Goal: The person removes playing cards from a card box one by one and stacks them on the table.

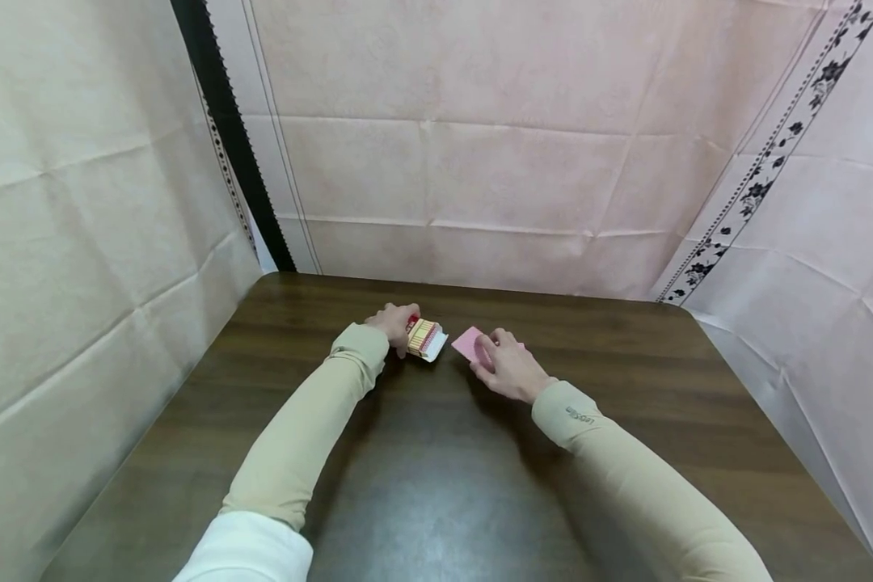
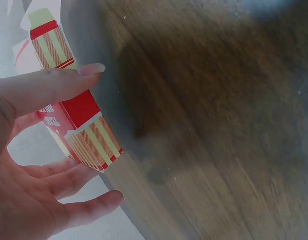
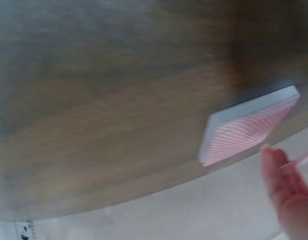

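My left hand (image 1: 393,323) grips a small card box (image 2: 86,110), red with yellow and brown stripes. Its thumb lies across one side of the box and the fingers come round below. One end flap (image 2: 42,18) of the box stands open. In the right wrist view, a deck of cards (image 3: 251,127) with a pink, white-lined face lies on the table. My right hand (image 1: 509,368) has its fingertips right by the deck's edge. Its curled fingers pinch a thin pink card (image 1: 469,343), visible left of them in the head view; much of it is hidden.
Both hands work near the far edge of a dark brown wooden table (image 1: 407,453). Pale cloth hangs behind it (image 1: 480,186) and along both sides. A black strip (image 1: 233,137) runs down the cloth at the back left.
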A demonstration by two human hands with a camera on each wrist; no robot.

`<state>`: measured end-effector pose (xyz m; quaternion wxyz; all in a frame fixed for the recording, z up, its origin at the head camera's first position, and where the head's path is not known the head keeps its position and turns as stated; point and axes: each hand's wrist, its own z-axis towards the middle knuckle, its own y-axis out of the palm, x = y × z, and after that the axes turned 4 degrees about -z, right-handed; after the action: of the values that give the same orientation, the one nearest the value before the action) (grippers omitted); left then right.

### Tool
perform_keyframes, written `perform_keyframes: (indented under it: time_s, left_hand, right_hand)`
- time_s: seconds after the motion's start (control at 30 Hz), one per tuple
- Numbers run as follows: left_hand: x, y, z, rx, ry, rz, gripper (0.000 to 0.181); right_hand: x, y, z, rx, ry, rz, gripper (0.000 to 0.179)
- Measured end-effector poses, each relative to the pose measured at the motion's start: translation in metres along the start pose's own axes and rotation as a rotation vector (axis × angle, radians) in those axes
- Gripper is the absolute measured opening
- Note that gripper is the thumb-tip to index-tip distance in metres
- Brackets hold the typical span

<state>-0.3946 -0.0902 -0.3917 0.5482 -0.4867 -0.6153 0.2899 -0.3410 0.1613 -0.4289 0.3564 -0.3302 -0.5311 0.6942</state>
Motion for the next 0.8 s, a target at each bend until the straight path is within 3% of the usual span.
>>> perform_keyframes:
  time_s: [0.23,0.37,0.53,0.8]
  left_hand:
    - [0.001,0.001,0.001,0.012,0.005,-0.006,0.077]
    - [0.002,0.003,0.0,0.038,0.009,-0.016,0.077]
    - [0.003,0.005,0.002,0.051,-0.003,-0.016,0.078]
    - [0.002,0.006,0.003,0.058,0.003,-0.024,0.078]
  right_hand:
    - [0.013,0.005,-0.008,0.018,0.244,-0.103,0.044]
    - [0.016,0.01,-0.01,0.011,0.341,-0.16,0.046]
    - [0.014,0.014,-0.01,-0.027,0.414,-0.175,0.052]
    - [0.009,0.018,-0.005,-0.086,0.456,-0.185,0.056]
